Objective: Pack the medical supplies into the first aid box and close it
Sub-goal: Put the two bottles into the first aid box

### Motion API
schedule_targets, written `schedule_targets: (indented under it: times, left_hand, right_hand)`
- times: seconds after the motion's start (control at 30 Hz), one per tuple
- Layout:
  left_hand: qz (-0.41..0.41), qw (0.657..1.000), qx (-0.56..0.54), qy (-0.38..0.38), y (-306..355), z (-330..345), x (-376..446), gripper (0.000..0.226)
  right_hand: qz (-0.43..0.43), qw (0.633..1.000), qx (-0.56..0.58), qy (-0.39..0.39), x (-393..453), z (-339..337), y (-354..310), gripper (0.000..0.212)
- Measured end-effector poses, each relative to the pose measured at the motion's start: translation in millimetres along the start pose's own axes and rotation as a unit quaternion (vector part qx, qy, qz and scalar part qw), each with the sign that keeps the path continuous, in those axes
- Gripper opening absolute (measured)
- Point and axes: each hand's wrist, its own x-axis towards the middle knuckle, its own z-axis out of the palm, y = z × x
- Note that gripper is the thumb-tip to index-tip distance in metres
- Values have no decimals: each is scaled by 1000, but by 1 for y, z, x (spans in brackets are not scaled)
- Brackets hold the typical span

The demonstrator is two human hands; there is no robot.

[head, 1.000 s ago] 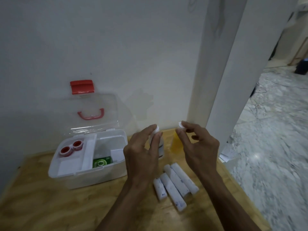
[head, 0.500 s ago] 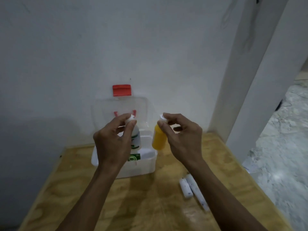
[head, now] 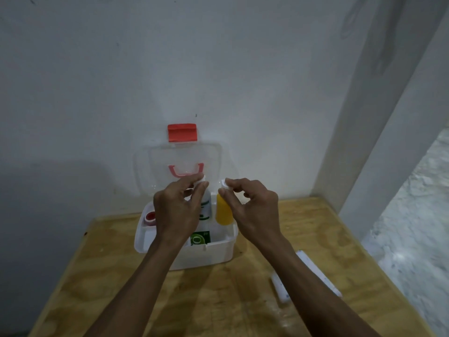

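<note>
Since half a second ago both hands have carried their bottles a little lower and further over the box [head: 204, 254], and the two bottles now hang above its open inside instead of in front of its back wall. The left hand [head: 176, 210] pinches the white bottle [head: 206, 205] by its cap between thumb and fingers. The right hand [head: 252, 207] pinches the yellow bottle [head: 224, 210] by its cap in the same way. Both bottles hang upright, with the long axis vertical, close side by side but not touching.

The box stands near the far edge of the bench [head: 121, 288], against the wall, with its clear lid [head: 179, 156] open and leaning back. Inside it a green packet [head: 200, 238] lies near the front wall, and a red tape roll [head: 150, 217] sits in the tray at the left side.

The relation that matters is that the free room of the box lies straight below the bottles, toward its right side. The yellow bottle is nearer to that room, so I judge the right hand can lower first. Standing bottles may be too tall for the lid; this I cannot tell.

The white rolls [head: 279, 288] lie on the bench toward its right edge, partly hidden by the right forearm, not yet packed.
</note>
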Motion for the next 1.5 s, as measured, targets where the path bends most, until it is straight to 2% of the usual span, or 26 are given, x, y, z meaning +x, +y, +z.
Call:
schedule_targets:
  times: [0.57, 0.87, 1.17, 1.5]
  left_hand:
    - [-24, 995, 1, -94, -26, 24, 4, 21]
    - [-19, 986, 4, -164, -31, 25, 4, 15]
    - [-41, 980, 25, -194, -29, 21, 1, 16]
    - [-31, 974, 94, -206, -21, 10, -2, 23]
  right_hand:
    - [-4, 999, -27, -40, -20, 17, 30, 16]
    - [-4, 992, -90, -85, -22, 19, 35, 15]
    - [17, 985, -127, -119, -19, 18, 35, 17]
    - [64, 980, -94, -162, -23, 9, 23, 24]
